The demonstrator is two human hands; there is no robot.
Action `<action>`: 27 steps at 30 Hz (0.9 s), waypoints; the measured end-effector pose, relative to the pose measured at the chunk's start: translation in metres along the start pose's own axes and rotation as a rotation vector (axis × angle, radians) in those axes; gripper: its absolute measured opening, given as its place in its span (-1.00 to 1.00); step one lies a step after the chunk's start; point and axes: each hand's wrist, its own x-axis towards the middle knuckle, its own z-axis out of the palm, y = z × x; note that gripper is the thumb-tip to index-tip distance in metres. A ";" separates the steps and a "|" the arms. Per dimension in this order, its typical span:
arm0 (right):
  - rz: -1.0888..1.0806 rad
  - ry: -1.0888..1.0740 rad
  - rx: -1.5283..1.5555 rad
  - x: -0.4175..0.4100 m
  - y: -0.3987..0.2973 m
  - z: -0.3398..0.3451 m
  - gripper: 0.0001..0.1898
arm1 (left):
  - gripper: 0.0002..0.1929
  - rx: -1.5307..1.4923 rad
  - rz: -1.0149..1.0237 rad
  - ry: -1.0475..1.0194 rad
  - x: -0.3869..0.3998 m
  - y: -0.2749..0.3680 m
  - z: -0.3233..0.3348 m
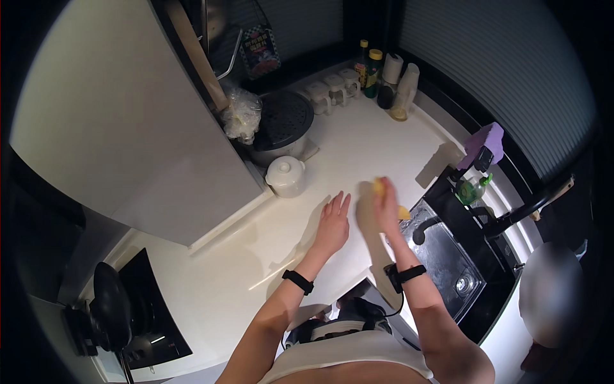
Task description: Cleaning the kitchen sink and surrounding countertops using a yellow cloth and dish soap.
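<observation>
A yellow cloth or sponge [404, 213] shows at both sides of my right hand [386, 206], which is closed around it over the white countertop [336, 144], just left of the sink. My right hand is slightly blurred. To its left, my left hand [333, 225] lies flat on or just above the counter, palm down, fingers apart and holding nothing. Beyond my left hand stands a lidded white ceramic pot [286, 177]. Both wrists wear black bands.
The black-framed sink [446, 259] with a black faucet [518, 216] lies at right, near a green soap bottle [472, 191] and purple cloth [484, 141]. A dark-lidded pot [283, 120], seasoning jars [336, 91] and bottles stand behind. At left, a black pan [110, 307] is over the cooktop [163, 331].
</observation>
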 end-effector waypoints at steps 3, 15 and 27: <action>-0.161 -0.512 0.054 -0.017 -0.028 0.040 -0.54 | -0.36 0.044 -0.113 0.008 -0.006 -0.018 0.003; -0.570 -0.644 -0.278 0.061 0.010 0.099 -0.44 | -0.38 0.329 -0.241 -0.057 0.052 -0.073 0.055; -0.238 -0.236 -0.413 0.206 0.160 0.066 -0.46 | -0.32 0.378 -0.067 -0.277 0.264 -0.030 0.154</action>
